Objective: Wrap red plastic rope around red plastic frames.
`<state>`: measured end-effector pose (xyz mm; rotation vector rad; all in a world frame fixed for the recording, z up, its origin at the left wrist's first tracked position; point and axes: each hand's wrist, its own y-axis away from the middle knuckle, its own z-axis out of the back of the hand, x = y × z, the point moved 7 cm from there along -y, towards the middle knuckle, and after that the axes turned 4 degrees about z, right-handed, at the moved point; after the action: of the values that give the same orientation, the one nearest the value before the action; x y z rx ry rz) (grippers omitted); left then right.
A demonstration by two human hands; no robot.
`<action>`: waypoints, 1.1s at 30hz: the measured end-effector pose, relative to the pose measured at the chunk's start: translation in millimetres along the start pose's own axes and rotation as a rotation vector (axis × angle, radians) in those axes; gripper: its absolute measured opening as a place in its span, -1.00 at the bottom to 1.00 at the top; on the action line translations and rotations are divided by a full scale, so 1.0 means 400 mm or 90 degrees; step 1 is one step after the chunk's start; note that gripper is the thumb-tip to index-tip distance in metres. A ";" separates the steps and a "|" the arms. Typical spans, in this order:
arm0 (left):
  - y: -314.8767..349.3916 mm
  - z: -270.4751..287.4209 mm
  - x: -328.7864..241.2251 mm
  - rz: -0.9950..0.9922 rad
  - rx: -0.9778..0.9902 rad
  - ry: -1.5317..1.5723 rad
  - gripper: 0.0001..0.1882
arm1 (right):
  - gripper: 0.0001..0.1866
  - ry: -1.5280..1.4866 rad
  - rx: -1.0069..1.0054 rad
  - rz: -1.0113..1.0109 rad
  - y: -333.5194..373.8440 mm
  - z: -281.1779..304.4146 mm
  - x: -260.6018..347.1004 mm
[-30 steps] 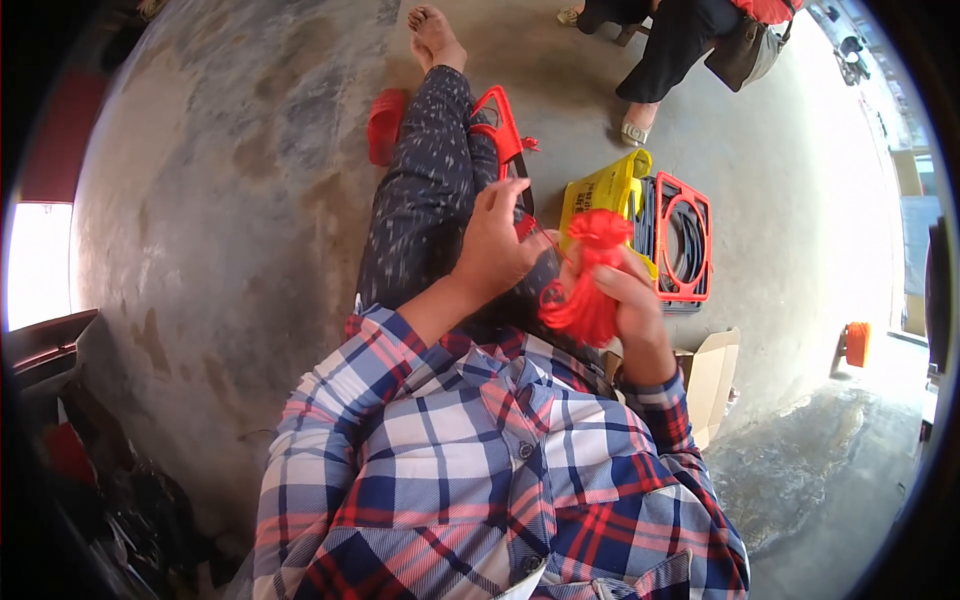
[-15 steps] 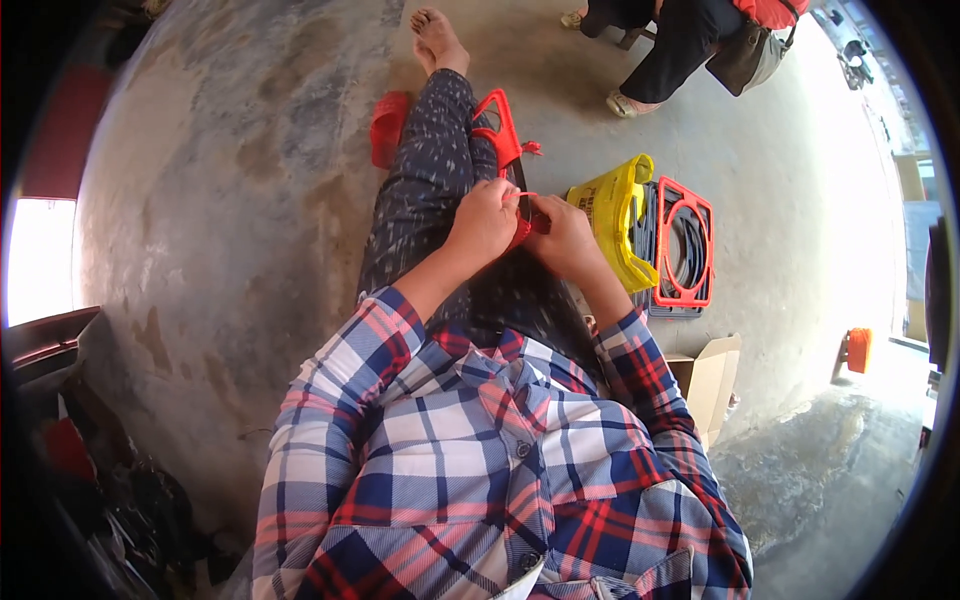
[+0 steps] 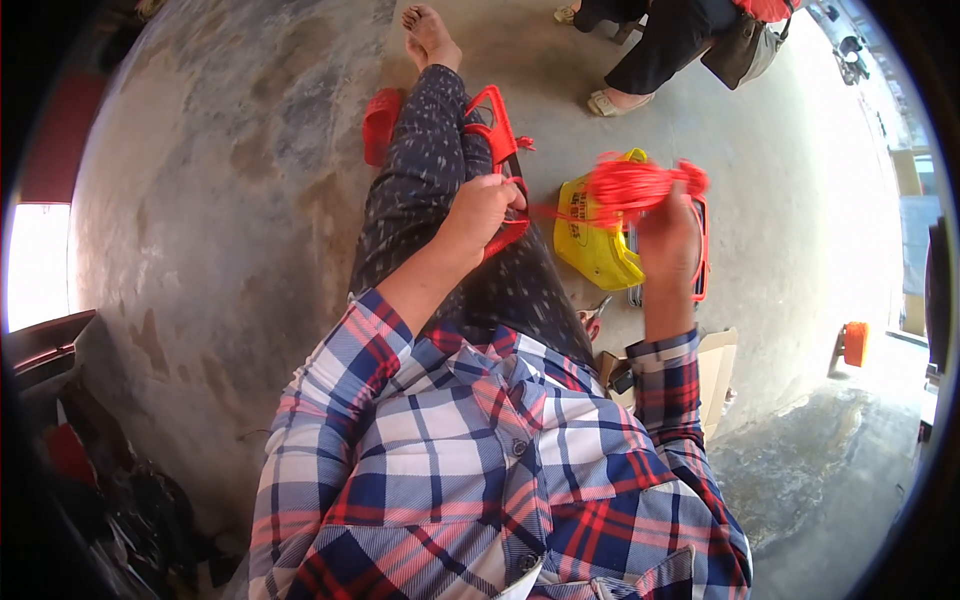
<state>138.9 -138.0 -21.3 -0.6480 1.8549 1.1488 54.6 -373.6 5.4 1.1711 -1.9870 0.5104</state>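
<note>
My left hand (image 3: pixel 480 215) is closed over my lap, pinching the red cord where it meets a red plastic frame (image 3: pixel 497 125). That frame lies along my thighs, with a small red knot or tuft at its far right side. Raised off to the right, my right hand (image 3: pixel 668 235) grips a loose bundle of red cord (image 3: pixel 628 188), smeared by motion. A strand runs from the bundle back toward my left hand. The fingers of my right hand are partly hidden behind the bundle.
Right of my legs stand a yellow bag (image 3: pixel 590 255) and a red-framed stack (image 3: pixel 704 240). Scissors (image 3: pixel 597 315) and an open cardboard box (image 3: pixel 715 370) lie nearer. A red slipper-like thing (image 3: pixel 381 125) is beside my left leg. Another person's shoe (image 3: pixel 615 103) is ahead right.
My right hand has swung from beside my left hand out to the right, lifting the red cord bundle into view. My left hand has stayed nearly in place over my lap.
</note>
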 end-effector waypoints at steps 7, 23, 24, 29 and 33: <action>-0.024 -0.010 0.091 0.227 0.067 0.121 -0.51 | -0.59 -0.305 0.298 -0.158 0.107 0.285 0.136; 0.173 -0.071 -0.070 -0.497 0.041 -0.481 -0.52 | -0.46 -0.079 -0.069 -0.274 0.289 0.048 -0.097; 0.204 -0.107 -0.063 -0.471 0.107 -0.469 -0.51 | -0.45 -0.035 0.006 -0.288 0.288 0.005 -0.131; 0.167 -0.092 -0.044 -0.132 0.226 -0.012 -0.59 | -0.26 0.221 0.278 -0.350 0.257 -0.124 -0.192; 0.094 0.035 -0.116 -0.242 0.096 -0.009 -0.61 | -0.51 0.077 0.316 -0.334 0.140 -0.119 -0.151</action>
<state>139.2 -108.6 32.5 -0.8579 1.6932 0.7571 43.1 -280.5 -9.2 1.8427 -1.3989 0.7938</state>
